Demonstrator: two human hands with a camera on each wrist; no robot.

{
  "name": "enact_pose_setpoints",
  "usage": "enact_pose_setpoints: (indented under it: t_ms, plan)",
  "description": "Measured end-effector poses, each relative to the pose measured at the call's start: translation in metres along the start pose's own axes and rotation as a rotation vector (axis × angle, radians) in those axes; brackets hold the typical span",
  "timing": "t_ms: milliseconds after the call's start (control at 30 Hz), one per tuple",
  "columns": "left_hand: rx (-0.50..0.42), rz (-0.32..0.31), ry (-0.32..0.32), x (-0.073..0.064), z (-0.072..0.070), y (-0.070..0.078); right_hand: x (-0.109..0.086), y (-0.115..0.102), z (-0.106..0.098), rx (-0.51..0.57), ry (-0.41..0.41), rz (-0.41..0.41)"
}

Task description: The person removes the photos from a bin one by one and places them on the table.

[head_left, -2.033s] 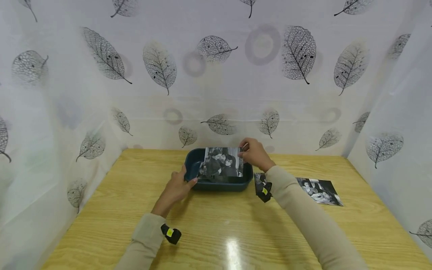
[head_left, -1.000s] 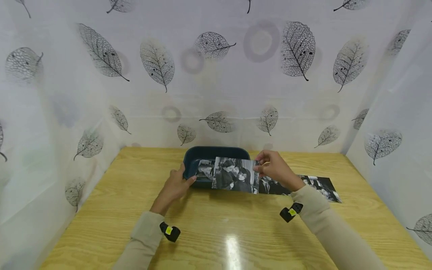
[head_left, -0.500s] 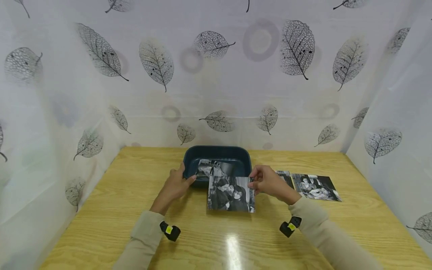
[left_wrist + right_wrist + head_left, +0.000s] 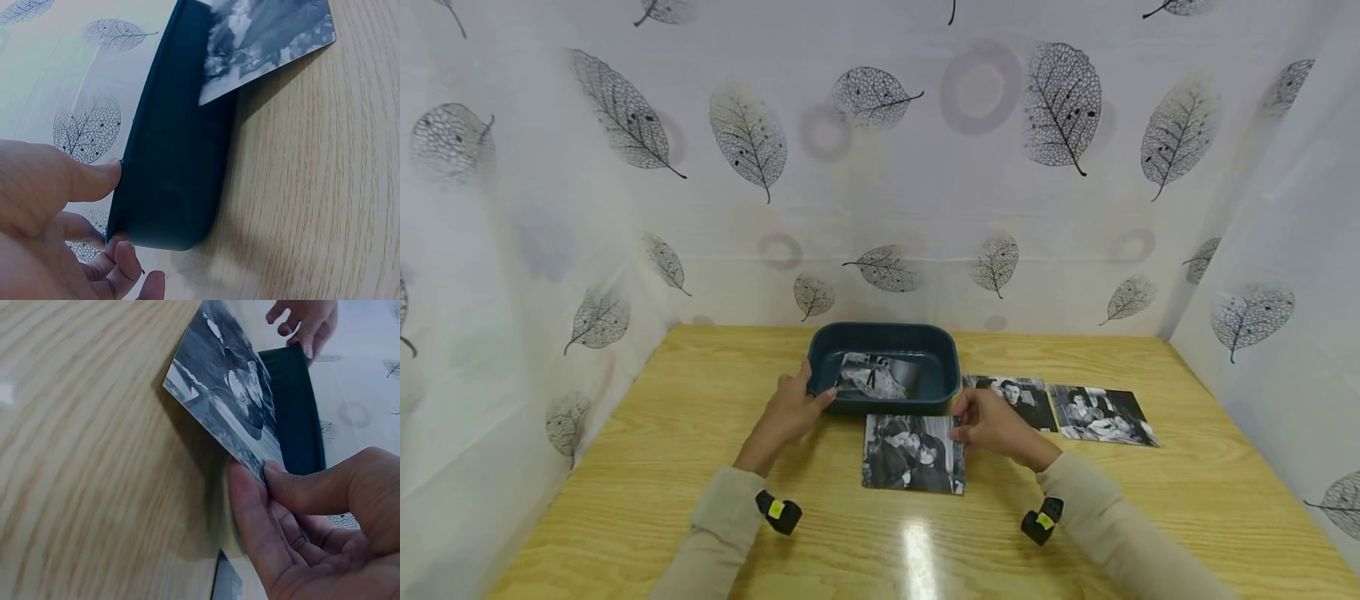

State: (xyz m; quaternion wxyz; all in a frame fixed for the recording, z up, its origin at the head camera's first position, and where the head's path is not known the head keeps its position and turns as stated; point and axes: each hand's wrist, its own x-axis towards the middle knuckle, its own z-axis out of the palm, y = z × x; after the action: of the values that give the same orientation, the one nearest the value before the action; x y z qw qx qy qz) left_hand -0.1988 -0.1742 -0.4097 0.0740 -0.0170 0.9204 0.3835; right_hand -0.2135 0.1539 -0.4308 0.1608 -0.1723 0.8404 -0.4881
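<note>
My right hand pinches the right edge of a black-and-white photo between thumb and fingers. In the right wrist view, that photo is tilted, with a shadow on the wood beneath it. At its left end, a dark blue plastic tray is gripped by my left hand. The left wrist view shows the thumb on the tray's rim and the fingers around its corner. Inside the tray lies another photo, showing a figure in a pale, wide dress.
To the tray's right, two more black-and-white photos lie side by side: a nearer photo, partly behind my right hand, and a farther photo. Pale curtains with leaf prints enclose the wooden table at the back and sides.
My right hand has lifted the photo out of the tray and brought it toward me, down in front of the tray. The photo beneath has come into view. My left hand keeps its hold.
</note>
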Motion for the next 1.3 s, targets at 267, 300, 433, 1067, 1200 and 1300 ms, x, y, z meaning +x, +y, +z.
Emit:
enact_pose_setpoints:
  t_ms: [267,300,433,1067,1200,1300]
  plan:
    - [0.003,-0.004,0.003,0.001,0.001,-0.001,0.005,0.006,0.005,-0.27,0.073,-0.041]
    - [0.0,-0.004,0.001,0.001,0.001,-0.001,0.005,0.006,0.006,-0.295,0.072,-0.052]
    - [-0.01,-0.003,-0.004,0.002,0.001,-0.002,0.005,0.003,0.009,-0.374,0.071,-0.065]
    - [-0.028,0.011,0.007,-0.001,0.001,0.001,0.005,-0.001,0.017,-0.466,0.105,0.034]
    - [-0.022,0.013,0.008,-0.001,0.001,0.001,0.005,-0.002,0.017,-0.474,0.105,0.027]
    - [-0.019,0.009,0.005,-0.001,0.001,0.001,0.005,-0.003,0.017,-0.49,0.108,0.022]
